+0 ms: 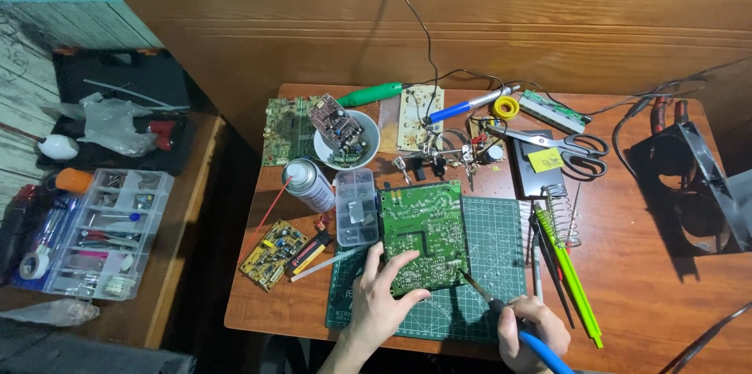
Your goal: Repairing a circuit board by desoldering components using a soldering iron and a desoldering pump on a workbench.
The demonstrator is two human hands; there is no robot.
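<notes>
Your left hand (pixel 381 296) lies spread over the near edge of the green circuit board (pixel 424 235), fingers wide, thumb and forefinger pinning it flat on the green cutting mat (pixel 493 264). Your right hand (pixel 533 328) is closed around the blue-handled soldering iron (pixel 501 307), its tip touching the board's near right corner.

The board sits at the mat's left half, near the middle of the small wooden table (pixel 650 280). Its left edge lies just beside a clear plastic parts box (pixel 356 205); a white spray can (pixel 309 184) lies just left of that. To the near left, a yellow circuit board (pixel 272 254) rests close to the table's left edge.

The mat's right half is bare, bounded on the right by a green-handled tool (pixel 574 280) and a coil iron stand (pixel 562 221). Beyond these, the table's right side is open wood up to a black fan (pixel 693 186) at the far right corner.

Behind the board the room is crowded: a white bowl (pixel 346 143) of boards, scissors (pixel 568 145), a second blue-handled iron (pixel 466 106) and trailing black cables (pixel 419 21). Both wrists cross the table's near edge.

A clear compartment tray (pixel 102 233) sits on a side table to the left, well apart.
</notes>
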